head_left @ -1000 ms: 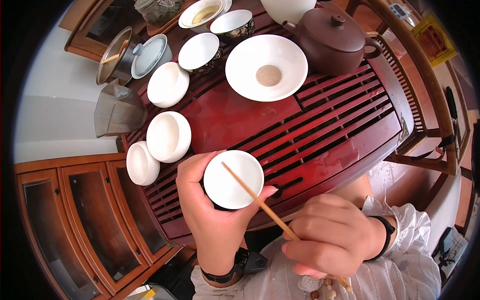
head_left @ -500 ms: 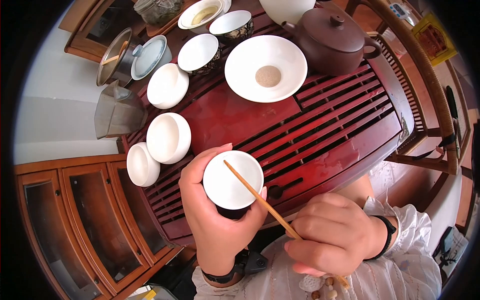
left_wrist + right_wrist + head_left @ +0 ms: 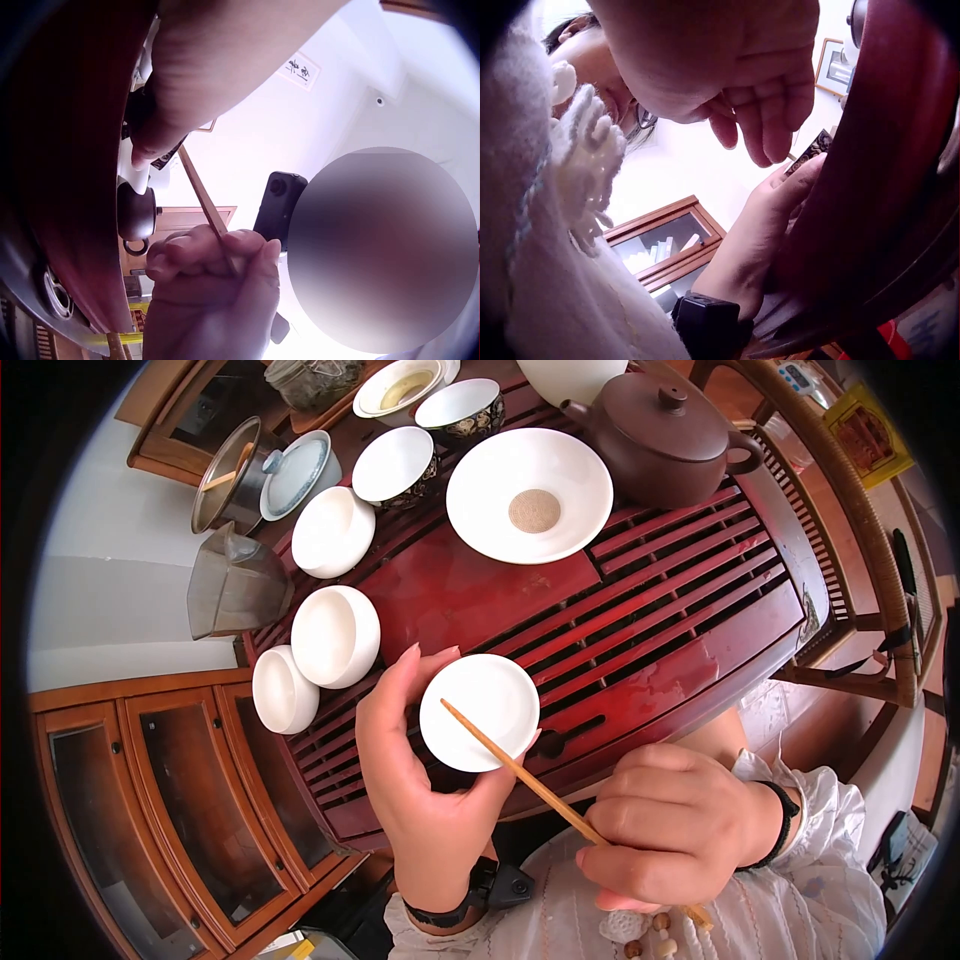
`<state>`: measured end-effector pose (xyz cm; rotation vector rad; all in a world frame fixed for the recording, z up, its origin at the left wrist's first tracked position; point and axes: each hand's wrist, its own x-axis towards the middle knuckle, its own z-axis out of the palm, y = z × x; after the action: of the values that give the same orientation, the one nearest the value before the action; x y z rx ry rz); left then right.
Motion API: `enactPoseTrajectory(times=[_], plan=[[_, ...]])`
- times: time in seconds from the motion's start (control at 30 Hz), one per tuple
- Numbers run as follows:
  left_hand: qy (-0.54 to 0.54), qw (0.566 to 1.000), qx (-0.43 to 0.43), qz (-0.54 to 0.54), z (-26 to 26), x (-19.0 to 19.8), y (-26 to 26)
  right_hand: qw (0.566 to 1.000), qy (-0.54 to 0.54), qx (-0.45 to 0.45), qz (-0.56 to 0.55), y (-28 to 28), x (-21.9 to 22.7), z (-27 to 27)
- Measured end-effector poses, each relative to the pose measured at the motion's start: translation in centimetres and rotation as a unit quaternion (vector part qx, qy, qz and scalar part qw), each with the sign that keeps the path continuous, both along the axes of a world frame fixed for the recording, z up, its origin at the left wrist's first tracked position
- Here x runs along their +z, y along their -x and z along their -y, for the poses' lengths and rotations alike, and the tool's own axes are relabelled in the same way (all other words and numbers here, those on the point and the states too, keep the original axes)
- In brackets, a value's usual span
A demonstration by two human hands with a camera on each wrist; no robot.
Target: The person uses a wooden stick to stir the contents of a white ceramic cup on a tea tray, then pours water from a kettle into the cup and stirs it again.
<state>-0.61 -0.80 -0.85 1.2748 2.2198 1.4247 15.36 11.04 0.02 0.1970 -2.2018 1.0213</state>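
My left hand (image 3: 425, 790) holds a small cup (image 3: 490, 705), white inside, with its mouth facing the head camera. A dark patterned outside of this cup (image 3: 808, 154) shows in the right wrist view. Low over the front of the red slatted tea tray (image 3: 450, 610), the thumb and fingers go round the cup's sides. My right hand (image 3: 665, 820) grips a thin wooden stick (image 3: 540, 788) in curled fingers. The stick slants up to the left, and its tip overlaps the white inside of the cup. Its thicker end pokes out below the right hand.
Behind the cup stands a wide white bowl (image 3: 475, 510) with a brown disc at its bottom. A brown teapot (image 3: 665, 445) is at the back right. White cups (image 3: 337, 637), patterned cups (image 3: 395, 465) and a transparent pitcher (image 3: 235, 585) line the left side. A chair (image 3: 880, 560) stands right.
The held cup has shifted slightly right and up and turned more toward the head camera, hiding its dark outside. The right hand has drifted slightly right with the stick.
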Motion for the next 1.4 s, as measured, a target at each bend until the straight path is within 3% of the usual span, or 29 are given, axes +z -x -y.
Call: enactPoseTrajectory(times=[0.07,0.3,0.37,0.63,0.73,0.93,1.03,1.23,1.3,1.4], plan=[[0.070,0.994,-0.005,-0.079,-0.14,0.62,0.13,1.000,0.001,0.003,0.002,0.00,-0.03,-0.03],[0.064,0.995,-0.008,-0.082,-0.22,0.59,0.10,1.000,-0.010,-0.011,-0.006,0.13,-0.08,0.11],[0.025,0.998,0.029,-0.058,-0.57,0.39,-0.17,1.000,-0.009,-0.027,-0.006,0.09,-0.10,0.21],[0.064,0.996,0.027,-0.054,-0.25,0.47,-0.16,1.000,0.001,-0.008,-0.001,0.23,-0.27,0.32],[0.065,0.996,0.029,-0.050,-0.27,0.46,-0.16,0.999,-0.009,-0.041,-0.001,0.20,-0.33,0.49],[0.065,0.996,0.027,-0.051,-0.22,0.48,-0.18,1.000,0.021,-0.003,-0.003,0.18,-0.33,0.35],[0.050,0.997,0.035,-0.048,-0.57,0.46,-0.25,0.999,0.005,-0.042,-0.007,0.09,-0.39,0.52],[0.036,0.997,0.037,-0.064,-0.67,0.56,-0.17,0.999,0.031,0.007,-0.004,0.13,-0.33,0.31],[0.031,0.997,0.038,-0.053,-0.59,0.50,-0.18,0.999,0.011,-0.039,0.001,0.02,-0.34,0.44],[0.063,0.996,0.028,-0.052,-0.25,0.45,-0.23,0.999,0.011,-0.032,0.002,-0.15,-0.53,0.63]])
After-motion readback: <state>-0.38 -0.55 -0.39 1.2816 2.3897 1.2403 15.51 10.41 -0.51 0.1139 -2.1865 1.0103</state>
